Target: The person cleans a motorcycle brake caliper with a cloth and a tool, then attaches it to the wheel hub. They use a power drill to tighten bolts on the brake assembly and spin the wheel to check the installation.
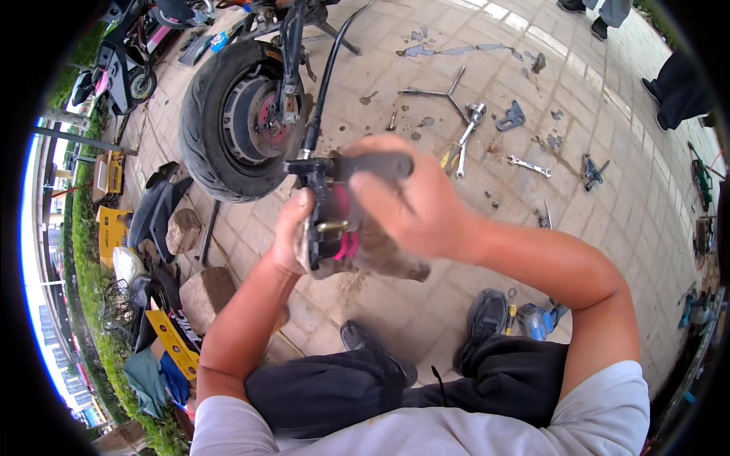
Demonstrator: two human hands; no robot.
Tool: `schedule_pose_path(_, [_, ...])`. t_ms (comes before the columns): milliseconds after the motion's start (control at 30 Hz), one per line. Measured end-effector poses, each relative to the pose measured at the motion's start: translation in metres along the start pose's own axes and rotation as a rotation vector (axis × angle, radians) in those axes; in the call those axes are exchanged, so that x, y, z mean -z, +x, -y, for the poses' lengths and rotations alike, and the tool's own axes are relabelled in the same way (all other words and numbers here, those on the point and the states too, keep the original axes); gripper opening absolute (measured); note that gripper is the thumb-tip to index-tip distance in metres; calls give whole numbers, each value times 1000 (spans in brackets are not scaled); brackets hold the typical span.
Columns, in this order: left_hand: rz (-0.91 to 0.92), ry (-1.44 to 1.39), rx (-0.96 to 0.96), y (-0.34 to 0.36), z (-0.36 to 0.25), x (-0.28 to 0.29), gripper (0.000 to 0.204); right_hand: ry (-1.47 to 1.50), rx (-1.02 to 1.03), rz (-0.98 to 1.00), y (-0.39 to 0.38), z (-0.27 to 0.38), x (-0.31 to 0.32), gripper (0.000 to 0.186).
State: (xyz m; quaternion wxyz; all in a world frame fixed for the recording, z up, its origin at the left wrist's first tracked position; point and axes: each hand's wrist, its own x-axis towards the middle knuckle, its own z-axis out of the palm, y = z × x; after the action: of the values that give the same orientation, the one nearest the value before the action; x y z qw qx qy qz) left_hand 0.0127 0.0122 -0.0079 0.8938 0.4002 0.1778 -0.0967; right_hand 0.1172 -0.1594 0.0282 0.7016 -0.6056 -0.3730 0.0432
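My left hand [290, 235] grips a black brake caliper [319, 194] with pink parts, a brass-coloured fitting and a black hose [329, 68] running up from it. My right hand [411, 205], blurred by motion, has its fingers closed around a dark flat piece [384, 165] held against the caliper. A dirty grey-brown rag [388, 254] hangs beneath both hands. Beyond them stands a scooter wheel [205, 129] with a red disc and hub on a dark fork [290, 61].
Wrenches [528, 166], a metal bracket [511, 115] and bolts lie on the paving [426, 319]. A blue power tool [536, 323] is by my right foot. Stone blocks [205, 296], scooter panels and yellow boxes line the left. Two people's legs [673, 95] show at upper right.
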Motion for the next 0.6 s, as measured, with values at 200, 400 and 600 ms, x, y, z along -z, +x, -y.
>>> schedule_pose_path(200, [40,221,15,-3,3,-12,70,319,-757,226,43,-4,35,22])
schedule_pose_path(400, [-28,112,-126,-6,5,-20,71,62,-264,-10,6,6,11,24])
schedule_pose_path(600, [-44,122,-183,-7,2,-29,70,49,-213,-91,3,13,7,22])
